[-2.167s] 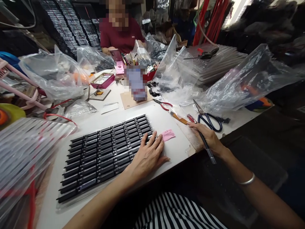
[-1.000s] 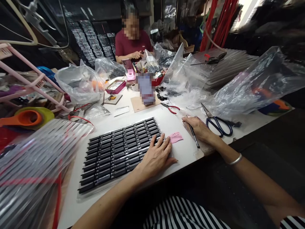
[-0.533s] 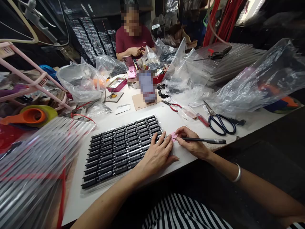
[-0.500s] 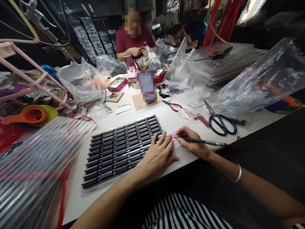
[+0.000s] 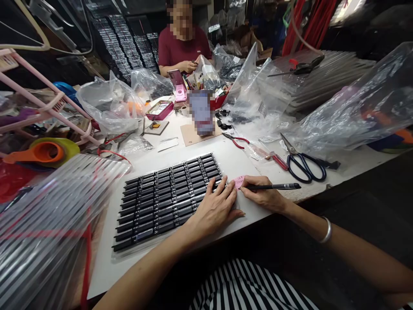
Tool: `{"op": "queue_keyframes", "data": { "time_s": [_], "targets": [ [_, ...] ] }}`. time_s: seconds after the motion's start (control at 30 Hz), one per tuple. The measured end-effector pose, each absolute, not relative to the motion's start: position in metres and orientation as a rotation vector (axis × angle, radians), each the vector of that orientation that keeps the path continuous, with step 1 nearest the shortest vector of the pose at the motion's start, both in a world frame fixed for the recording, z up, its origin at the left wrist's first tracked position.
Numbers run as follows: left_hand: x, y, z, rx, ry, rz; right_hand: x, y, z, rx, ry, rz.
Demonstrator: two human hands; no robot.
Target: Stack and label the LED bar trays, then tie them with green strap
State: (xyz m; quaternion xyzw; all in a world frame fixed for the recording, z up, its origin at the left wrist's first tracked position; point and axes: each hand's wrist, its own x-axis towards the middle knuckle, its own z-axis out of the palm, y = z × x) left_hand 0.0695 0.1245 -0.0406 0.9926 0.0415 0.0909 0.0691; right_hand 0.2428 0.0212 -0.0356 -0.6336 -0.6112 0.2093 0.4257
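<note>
Two bare hands lie on the white counter (image 5: 234, 163). The right hand (image 5: 263, 194) has its grip closed around a slim black pen (image 5: 275, 187), beside a small pink paper slip (image 5: 239, 181). The left hand (image 5: 217, 202) rests flat, clasping nothing, over the right side of rows of black ridged strips in clear plastic (image 5: 167, 201). Likely, the pen is light, stiff, best pinched low; the slip flimsy, best pinned at an edge; the plastic slippery.

Single head view, forward and down
Worn on the person's head, the camera faces across the worktable (image 5: 234, 157), left hand (image 5: 215, 204) and right hand (image 5: 264, 196) near, a co-worker (image 5: 181, 51) farther off.
</note>
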Motion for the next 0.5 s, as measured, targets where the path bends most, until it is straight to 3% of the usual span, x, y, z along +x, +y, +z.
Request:
{"op": "queue_keyframes", "data": {
  "time_s": [0.5],
  "targets": [
    [0.068, 0.1246, -0.0432, 3.012, 0.107, 0.324, 0.2429, 0.0209, -0.0405, -1.584, -1.584, 0.485]
  ]
}}
